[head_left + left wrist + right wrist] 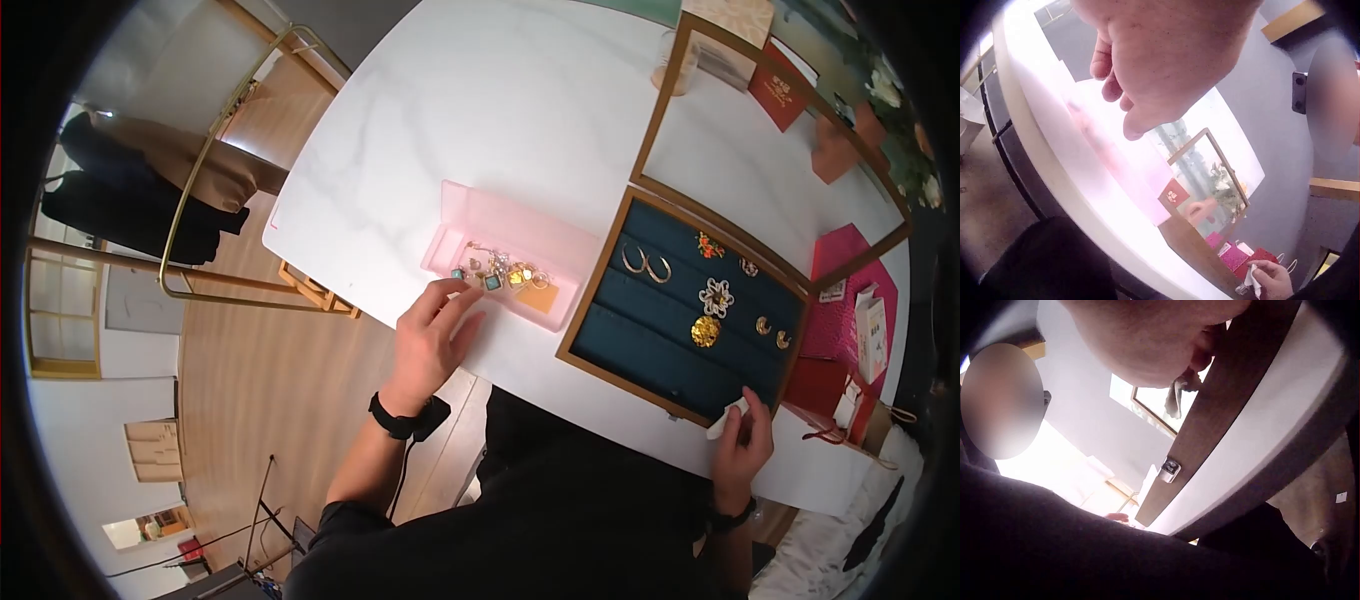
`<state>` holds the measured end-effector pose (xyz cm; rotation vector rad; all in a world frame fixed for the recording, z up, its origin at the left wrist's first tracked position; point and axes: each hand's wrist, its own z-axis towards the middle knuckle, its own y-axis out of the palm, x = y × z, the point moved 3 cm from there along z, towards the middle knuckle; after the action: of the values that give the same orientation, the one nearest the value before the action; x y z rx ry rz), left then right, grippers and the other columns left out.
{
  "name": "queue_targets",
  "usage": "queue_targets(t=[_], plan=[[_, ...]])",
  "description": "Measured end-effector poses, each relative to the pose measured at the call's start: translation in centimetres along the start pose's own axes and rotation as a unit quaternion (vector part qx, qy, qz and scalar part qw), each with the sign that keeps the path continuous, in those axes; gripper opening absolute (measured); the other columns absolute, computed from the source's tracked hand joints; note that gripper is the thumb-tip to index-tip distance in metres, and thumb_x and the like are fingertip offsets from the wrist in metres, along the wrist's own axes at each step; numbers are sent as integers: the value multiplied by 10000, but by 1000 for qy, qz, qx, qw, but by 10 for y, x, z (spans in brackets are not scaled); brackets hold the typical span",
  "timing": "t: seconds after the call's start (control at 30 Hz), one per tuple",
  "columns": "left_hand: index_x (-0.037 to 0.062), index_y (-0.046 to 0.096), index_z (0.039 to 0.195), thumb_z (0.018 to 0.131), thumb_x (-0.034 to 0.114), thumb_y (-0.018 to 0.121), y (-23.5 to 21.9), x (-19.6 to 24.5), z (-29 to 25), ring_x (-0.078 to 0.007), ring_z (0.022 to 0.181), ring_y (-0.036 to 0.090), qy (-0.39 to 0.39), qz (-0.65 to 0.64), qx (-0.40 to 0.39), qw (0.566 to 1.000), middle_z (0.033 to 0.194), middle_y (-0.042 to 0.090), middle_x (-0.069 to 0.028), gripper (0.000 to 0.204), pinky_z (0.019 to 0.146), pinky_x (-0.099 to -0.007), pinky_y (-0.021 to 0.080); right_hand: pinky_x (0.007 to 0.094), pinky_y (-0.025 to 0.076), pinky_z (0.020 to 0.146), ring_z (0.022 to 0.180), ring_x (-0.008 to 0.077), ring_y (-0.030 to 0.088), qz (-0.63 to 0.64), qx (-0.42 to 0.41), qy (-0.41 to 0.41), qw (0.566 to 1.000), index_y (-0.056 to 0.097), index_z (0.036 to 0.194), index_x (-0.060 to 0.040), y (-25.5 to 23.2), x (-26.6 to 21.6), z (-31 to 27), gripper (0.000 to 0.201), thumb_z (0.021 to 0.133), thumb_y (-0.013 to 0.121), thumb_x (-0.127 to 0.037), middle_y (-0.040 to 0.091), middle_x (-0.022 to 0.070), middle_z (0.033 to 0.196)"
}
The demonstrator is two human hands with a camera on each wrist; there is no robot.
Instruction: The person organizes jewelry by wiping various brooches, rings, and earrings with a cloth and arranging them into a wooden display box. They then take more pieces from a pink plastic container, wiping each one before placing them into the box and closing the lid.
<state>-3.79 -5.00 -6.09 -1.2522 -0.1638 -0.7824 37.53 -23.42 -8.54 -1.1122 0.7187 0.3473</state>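
My left hand [432, 335] hovers at the near left edge of a pink box [490, 215], fingers loosely bent and fingertips close to the jewelry inside. A heap of earrings and other small pieces [492, 281], some with square teal stones, lies in that box. At the near right corner of a wooden jewelry case [640, 388], my right hand [742, 455] pinches a folded white cloth [728, 418]. Hoop earrings [646, 263], a white flower brooch [716, 298], a round gold brooch [705, 331] and small gold earrings [772, 331] sit on the case's dark teal lining [640, 330].
The case's glass lid [648, 120] stands raised at the back. Right of the case are a bright pink bag [840, 250] and a red bag [815, 390] with cord handles. A gold clothes rack [205, 160] stands left of the white table [480, 90].
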Motion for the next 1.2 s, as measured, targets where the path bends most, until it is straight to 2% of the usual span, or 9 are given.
queue_targets(t=[0.17,0.33,0.43,0.5,0.7,0.83,0.97,1.07,1.2], plan=[[11,787,1076,828,-51,823,7,-13,8,-301,924,748,83,1,-50,995,1102,733,-117,258,785,-390,628,281,424,606,703,144,539,5,-10,-62,998,709,1303,46,15,-24,6,285,1020,678,53,605,87,907],[5,780,1044,806,-56,825,13,-10,9,-314,910,749,135,-14,-62,989,1074,738,-112,249,788,-395,629,269,433,607,706,129,554,9,-40,-45,998,726,1279,25,21,-26,11,290,992,702,64,618,80,900],[14,780,1053,818,-46,822,11,-15,14,-318,904,749,109,-17,-42,993,1060,743,-114,246,783,-390,627,242,440,628,730,82,559,52,-92,26,994,743,1252,13,19,-6,13,275,983,709,62,613,33,885],[16,780,1059,827,-40,818,11,-18,23,-319,897,749,94,-5,-34,995,1053,744,-112,242,775,-387,625,216,446,653,750,46,558,164,-119,138,969,756,1226,5,20,1,17,259,974,722,55,594,-15,876],[33,777,1037,845,-5,814,10,-20,55,-307,850,740,84,54,-35,994,1006,740,-89,200,723,-395,607,216,448,742,809,38,547,225,-138,173,949,736,1244,-5,14,2,19,248,1006,685,40,561,-57,907],[55,782,1037,820,24,839,7,-23,59,-300,833,735,42,60,-100,992,981,742,-81,226,706,-402,597,221,447,739,799,38,541,244,-130,173,945,736,1240,-4,11,4,20,233,1013,688,18,549,-60,898],[55,792,1048,803,44,863,8,-22,60,-315,808,732,53,43,-139,988,983,742,-93,255,714,-408,598,217,487,803,898,53,628,263,-147,185,935,737,1265,-4,11,7,20,261,1008,701,23,666,-19,1012],[46,797,1065,803,60,883,8,-20,61,-297,791,736,91,37,-123,987,974,739,-93,276,718,-400,599,232,519,831,951,72,686,275,-142,197,930,735,1260,1,15,6,20,252,1013,697,30,735,9,1066],[41,795,1067,798,87,912,22,0,69,-248,758,724,26,-27,-146,989,936,728,-74,298,707,-378,587,226,519,779,876,45,655,292,-204,189,915,748,1212,-22,10,-2,33,214,1008,713,32,719,-20,966]])
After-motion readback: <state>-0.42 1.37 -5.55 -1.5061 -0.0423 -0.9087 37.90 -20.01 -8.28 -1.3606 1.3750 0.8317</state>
